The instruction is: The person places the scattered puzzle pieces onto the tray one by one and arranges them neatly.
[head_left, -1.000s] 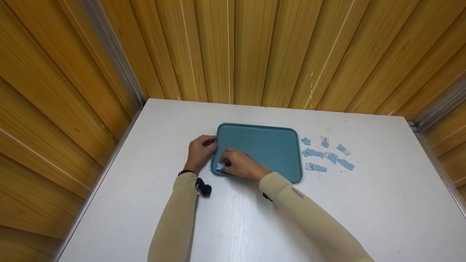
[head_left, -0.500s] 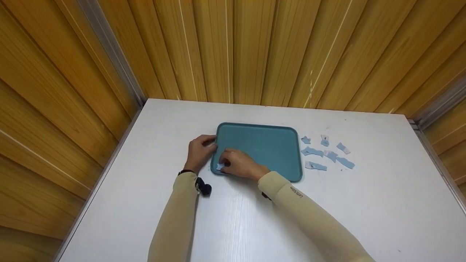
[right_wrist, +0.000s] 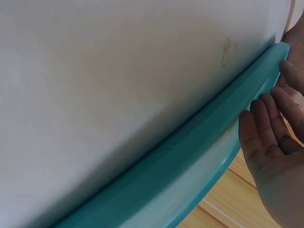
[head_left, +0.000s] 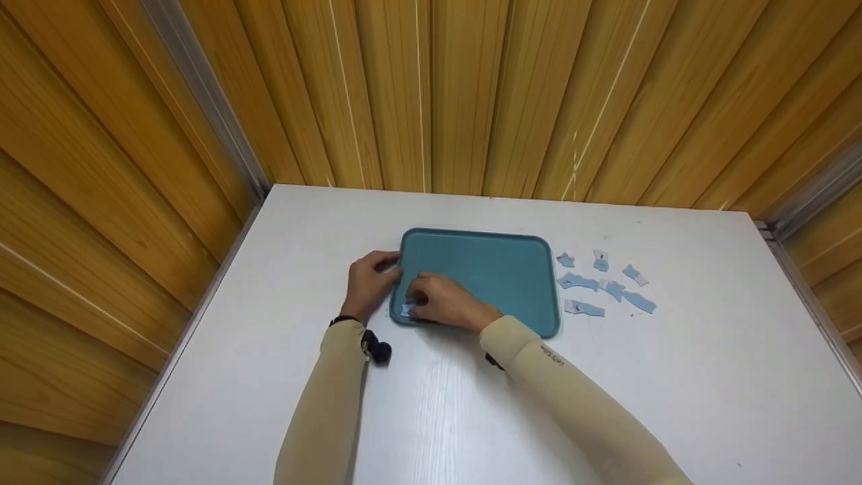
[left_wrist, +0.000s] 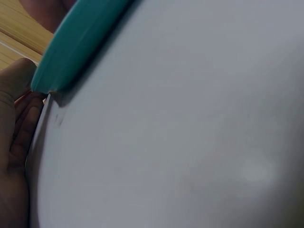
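A teal tray (head_left: pixel 491 266) lies on the white table. My left hand (head_left: pixel 368 283) rests at its left edge, with thumb and fingers touching the rim. In the left wrist view that hand (left_wrist: pixel 16 123) lies beside the tray's edge (left_wrist: pixel 71 52). My right hand (head_left: pixel 444 301) reaches over the tray's near left corner. Its fingers and thumb pinch a small light-blue torn paper piece (head_left: pixel 407 310) low against the tray, partly hidden by the fingers. The right wrist view has the right hand (right_wrist: pixel 275 137) above the tray's rim (right_wrist: pixel 190 166), its fingers bent inward.
Several torn blue-and-white paper pieces (head_left: pixel 580 282) lie spread on the white table (head_left: pixel 673 377) right of the tray. Yellow wood-look panels (head_left: pixel 465 101) stand behind the table and at both sides.
Almost nothing differs. The right hand's fingers shift very slightly over the paper piece, which turns a little at the corner. The left hand and the tray stay in place.
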A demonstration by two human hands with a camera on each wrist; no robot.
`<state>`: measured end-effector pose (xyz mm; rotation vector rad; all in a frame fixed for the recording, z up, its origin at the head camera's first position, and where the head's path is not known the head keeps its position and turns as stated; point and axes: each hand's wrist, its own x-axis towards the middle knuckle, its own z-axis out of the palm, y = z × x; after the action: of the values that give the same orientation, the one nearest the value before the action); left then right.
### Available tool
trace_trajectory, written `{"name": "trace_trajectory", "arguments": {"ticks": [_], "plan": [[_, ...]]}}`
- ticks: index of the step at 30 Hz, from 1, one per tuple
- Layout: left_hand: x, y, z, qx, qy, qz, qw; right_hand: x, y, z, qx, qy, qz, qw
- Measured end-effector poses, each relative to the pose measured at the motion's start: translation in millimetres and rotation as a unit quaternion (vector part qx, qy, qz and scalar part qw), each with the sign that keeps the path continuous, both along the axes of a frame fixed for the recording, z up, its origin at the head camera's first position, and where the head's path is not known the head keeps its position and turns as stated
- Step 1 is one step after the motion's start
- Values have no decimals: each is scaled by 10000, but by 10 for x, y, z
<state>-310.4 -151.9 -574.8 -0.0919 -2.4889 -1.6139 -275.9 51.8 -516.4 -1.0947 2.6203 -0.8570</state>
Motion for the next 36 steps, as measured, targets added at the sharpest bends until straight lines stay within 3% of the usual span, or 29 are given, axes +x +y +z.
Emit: {"name": "trace_trajectory", "arguments": {"ticks": [16, 22, 28, 36], "plan": [[15, 4, 5, 6, -2, 20, 10000, 36, 372, 134, -592, -128, -201, 9980], [14, -8, -5, -194, 203, -8, 9996, 60, 591, 172, -811, -62, -429, 9958], [22, -9, 3, -175, 163, -38, 9997, 68, 843, 219, -1187, 93, -573, 9912], [25, 2, 16, -96, 164, -36, 9998, 76, 1266, 270, -1179, 247, -1028, 9874]]}}
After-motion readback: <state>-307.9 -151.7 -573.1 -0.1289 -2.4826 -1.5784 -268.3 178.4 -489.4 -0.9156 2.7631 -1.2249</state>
